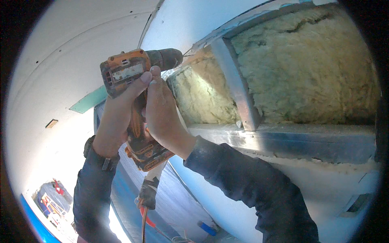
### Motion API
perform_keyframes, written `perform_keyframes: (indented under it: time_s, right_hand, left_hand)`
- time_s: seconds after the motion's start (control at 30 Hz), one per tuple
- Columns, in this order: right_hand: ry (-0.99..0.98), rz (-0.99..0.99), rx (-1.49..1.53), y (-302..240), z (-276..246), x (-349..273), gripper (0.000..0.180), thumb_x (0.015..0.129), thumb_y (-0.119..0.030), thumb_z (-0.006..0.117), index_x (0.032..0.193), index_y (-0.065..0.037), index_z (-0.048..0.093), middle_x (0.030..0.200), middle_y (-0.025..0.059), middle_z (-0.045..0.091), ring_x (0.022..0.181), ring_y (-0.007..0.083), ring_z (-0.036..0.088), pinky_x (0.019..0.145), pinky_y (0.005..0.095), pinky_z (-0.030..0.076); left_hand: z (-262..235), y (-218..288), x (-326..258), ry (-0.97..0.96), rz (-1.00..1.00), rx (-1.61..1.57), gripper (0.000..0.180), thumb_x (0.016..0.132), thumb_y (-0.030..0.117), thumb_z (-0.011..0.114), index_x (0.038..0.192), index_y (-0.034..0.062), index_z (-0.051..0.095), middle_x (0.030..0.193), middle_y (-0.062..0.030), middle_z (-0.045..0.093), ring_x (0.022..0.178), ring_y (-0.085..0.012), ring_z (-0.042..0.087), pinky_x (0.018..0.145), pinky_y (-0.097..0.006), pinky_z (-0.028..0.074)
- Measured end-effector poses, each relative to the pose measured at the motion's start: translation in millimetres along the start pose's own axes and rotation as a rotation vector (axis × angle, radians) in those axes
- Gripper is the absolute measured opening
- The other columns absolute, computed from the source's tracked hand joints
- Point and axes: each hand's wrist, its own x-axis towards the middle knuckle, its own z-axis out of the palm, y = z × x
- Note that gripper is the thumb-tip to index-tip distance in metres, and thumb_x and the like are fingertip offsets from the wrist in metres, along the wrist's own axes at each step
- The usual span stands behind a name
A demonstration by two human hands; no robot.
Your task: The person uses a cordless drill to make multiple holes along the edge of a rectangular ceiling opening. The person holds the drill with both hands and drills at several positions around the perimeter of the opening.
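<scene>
An orange and black cordless drill (pixel 125 67), dusty and worn, is held up high with its chuck (pixel 172 58) pointing right. A thin bit runs from the chuck toward the broken edge of the white board (pixel 178 24). My left hand (pixel 117 115) is closed round the back of the drill's handle, its thumb up along the body. From the front, my right hand (pixel 164 111) is closed against the same handle, its thumb tip beside the left thumb. The battery (pixel 150 156) shows below both hands. Most of my fingers are hidden behind the drill.
Yellowish mineral wool (pixel 304 69) fills the opened wall, split by a metal stud (pixel 235 81) above a metal rail (pixel 296 139). A taped bundle (pixel 148 194) with cables hangs below the drill. A green board strip (pixel 89 100) is at left. Far lower left stands a ladder (pixel 52 204).
</scene>
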Motion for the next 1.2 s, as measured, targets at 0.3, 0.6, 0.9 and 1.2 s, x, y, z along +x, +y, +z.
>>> perform_keyframes:
  time_s: [0.3,0.6,0.9,1.2]
  right_hand:
    - [0.502,-0.08,0.032,14,-18,29,0.029,0.102,-0.021,0.053,0.121,0.001,0.047,0.093,0.0186,0.057,0.088,0.0325,0.062,0.077,0.0447,0.049]
    - [0.395,-0.396,-0.611,40,-56,41,0.058,0.087,-0.006,0.053,0.142,0.003,0.037,0.127,0.0272,0.05,0.123,0.044,0.05,0.106,0.0497,0.04]
    - [0.389,-0.205,-0.613,54,-49,19,0.041,0.095,-0.018,0.055,0.128,0.005,0.046,0.11,0.02,0.057,0.096,0.0266,0.063,0.075,0.0358,0.053]
    - [0.008,-0.148,-0.196,31,-32,-8,0.019,0.1,-0.019,0.048,0.104,-0.002,0.057,0.093,0.0165,0.063,0.083,0.0223,0.068,0.073,0.0375,0.057]
  left_hand:
    - [-19,-9,-18,0.028,0.043,0.094,0.031,0.09,0.028,0.079,0.104,0.0044,0.065,0.081,-0.0039,0.067,0.055,-0.0067,0.06,0.048,-0.022,0.049]
    - [-24,-14,-36,0.042,0.135,0.198,0.032,0.089,0.029,0.08,0.1,0.0038,0.064,0.076,-0.0024,0.064,0.05,-0.0058,0.058,0.043,-0.02,0.051]
    - [-32,-20,-39,0.041,0.019,0.112,0.029,0.09,0.028,0.08,0.1,0.0046,0.066,0.073,0.0002,0.063,0.052,-0.0056,0.056,0.045,-0.021,0.047]
    - [-19,-20,-15,-0.078,0.146,0.099,0.03,0.091,0.029,0.077,0.104,0.0036,0.068,0.076,0.0015,0.065,0.054,-0.0051,0.057,0.046,-0.02,0.045]
